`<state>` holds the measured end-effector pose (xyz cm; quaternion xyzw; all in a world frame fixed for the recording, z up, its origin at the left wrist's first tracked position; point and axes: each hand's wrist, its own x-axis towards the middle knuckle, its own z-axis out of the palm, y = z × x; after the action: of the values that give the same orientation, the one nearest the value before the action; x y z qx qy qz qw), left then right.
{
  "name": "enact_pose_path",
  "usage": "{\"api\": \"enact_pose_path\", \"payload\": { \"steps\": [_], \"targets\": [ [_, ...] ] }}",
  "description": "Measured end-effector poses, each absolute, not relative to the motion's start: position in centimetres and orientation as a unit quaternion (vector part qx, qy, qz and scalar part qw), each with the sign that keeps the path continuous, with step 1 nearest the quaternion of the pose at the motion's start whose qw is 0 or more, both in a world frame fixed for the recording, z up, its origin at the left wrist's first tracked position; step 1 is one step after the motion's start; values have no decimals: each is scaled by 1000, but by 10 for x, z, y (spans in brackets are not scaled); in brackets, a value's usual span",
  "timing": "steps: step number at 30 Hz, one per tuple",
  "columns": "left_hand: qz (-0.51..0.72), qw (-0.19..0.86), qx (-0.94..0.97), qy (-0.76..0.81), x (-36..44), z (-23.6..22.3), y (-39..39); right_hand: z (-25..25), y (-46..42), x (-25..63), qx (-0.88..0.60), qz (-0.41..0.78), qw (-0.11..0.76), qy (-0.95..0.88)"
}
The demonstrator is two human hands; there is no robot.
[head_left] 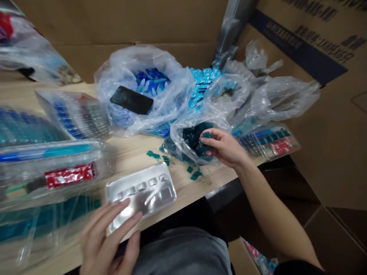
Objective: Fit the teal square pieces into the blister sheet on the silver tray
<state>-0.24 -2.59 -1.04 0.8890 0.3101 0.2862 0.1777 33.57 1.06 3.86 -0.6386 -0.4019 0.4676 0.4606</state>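
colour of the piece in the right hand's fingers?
Dark teal piece, pinched by the right hand; head view.

On the cardboard box (315, 42) at the far right I see dark printing, upside down from where I sit and too blurred for me to read. The red labels (70, 175) on the packs near my left carry white marks, also unreadable.

A pale wooden table (197, 187) stands against tall brown cardboard boxes (329, 114).
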Motion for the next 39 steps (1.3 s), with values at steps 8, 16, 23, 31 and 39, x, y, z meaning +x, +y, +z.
{"api": "enact_pose_path", "payload": {
  "steps": [8, 16, 23, 31, 39],
  "targets": [
    [383, 253, 838, 296, 91, 33, -7, 61, -9, 288, -496, 602, 581, -233],
    [424, 259, 792, 356, 69, 37, -11, 64, -19, 211, -297, 746, 596, 7],
    [420, 197, 790, 401, 53, 25, -5, 44, -13, 184, -329, 743, 583, -5],
    [494, 540, 574, 368, 40, 11, -5, 37, -16, 180, -353, 737, 571, -80],
    [432, 422, 694, 392, 20, 13, -7, 34, -24, 182, -476, 694, 468, -270]
  ]
}}
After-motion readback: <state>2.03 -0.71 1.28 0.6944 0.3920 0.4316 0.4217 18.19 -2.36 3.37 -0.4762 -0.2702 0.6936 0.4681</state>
